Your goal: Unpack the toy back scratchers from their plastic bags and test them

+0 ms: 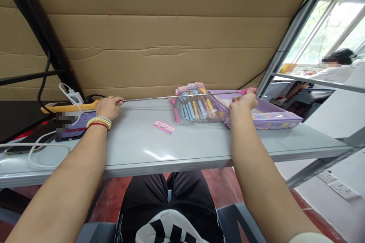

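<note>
An extendable back scratcher (171, 97) is stretched out nearly level above the table, its thin metal rod drawn long between my two hands. My left hand (108, 107) pinches the rod's left end. My right hand (243, 100) is closed around the pink part at the other end. Behind and below the rod lies a clear plastic pack (196, 104) of several blue and yellow scratchers with claw-like heads. A pink one (175, 112) lies at the pack's left side. On the tabletop in front is a small pink printed card (164, 127).
A purple open box (281, 121) stands at the right, partly behind my right forearm. On the left are a phone (75, 127), a white cable (40, 144) and a yellow-orange object (88, 106). Cardboard (171, 34) walls the back. Another person (338, 70) sits beyond the frame at right.
</note>
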Tool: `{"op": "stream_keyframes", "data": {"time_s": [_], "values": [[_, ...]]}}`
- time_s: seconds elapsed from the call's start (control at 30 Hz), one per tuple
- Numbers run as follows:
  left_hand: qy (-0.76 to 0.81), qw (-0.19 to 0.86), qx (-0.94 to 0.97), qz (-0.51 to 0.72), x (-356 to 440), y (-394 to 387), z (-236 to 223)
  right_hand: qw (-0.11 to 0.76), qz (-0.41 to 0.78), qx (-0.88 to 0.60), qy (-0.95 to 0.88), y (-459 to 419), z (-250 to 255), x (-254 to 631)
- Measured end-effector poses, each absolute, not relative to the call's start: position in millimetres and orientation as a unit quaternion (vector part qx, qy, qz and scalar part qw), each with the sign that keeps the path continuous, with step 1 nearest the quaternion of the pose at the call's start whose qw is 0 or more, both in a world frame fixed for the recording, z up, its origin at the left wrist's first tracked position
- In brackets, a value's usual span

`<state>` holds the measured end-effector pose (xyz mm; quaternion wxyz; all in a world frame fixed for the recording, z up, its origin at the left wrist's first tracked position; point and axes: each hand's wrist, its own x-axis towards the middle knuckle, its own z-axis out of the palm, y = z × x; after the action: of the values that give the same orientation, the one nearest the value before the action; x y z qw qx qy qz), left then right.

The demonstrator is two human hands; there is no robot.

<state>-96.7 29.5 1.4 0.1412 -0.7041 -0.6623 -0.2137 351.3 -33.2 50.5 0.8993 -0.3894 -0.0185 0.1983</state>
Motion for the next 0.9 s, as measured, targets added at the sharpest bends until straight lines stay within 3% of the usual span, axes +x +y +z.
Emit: {"op": "stream_keyframes", "data": {"time_s": [0.27,0.53,0.9], "values": [[-0.646,0.124,-0.715,-0.236,-103,31,1,0.898,0.198,-0.391,-0.032,-28,46,356],[-0.645,0.04,-0.704,-0.296,-100,22,11,0.904,0.201,-0.375,-0.03,-29,46,361],[-0.609,0.098,-0.713,-0.334,-100,11,27,0.899,0.234,-0.367,-0.04,-33,47,357]]}}
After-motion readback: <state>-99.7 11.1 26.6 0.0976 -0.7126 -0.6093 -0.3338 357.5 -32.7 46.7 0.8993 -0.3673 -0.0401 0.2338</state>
